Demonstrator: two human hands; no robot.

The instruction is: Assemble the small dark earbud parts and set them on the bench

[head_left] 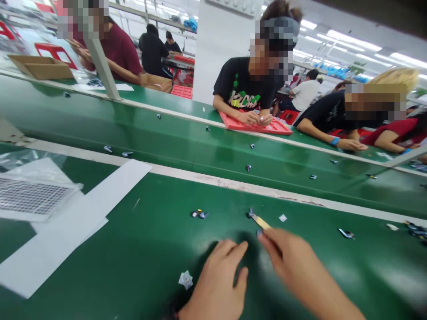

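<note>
My right hand is closed, its thumb and fingers pinched at the end of a narrow yellowish strip. The strip's far end meets a small dark part on the green work surface. Something small and dark blue shows at the right fingertips, too hidden to name. Low over the surface, my left hand has its thumb and fingers apart and holds nothing. Left of it lies a little clump of whitish square stickers. Beyond the hands are another small dark part and a single whitish square.
White paper strips and a gridded sheet in plastic lie at left. A pale rail separates the near surface from a green conveyor belt carrying scattered small parts. Across it, a person works over a red tray; others sit alongside.
</note>
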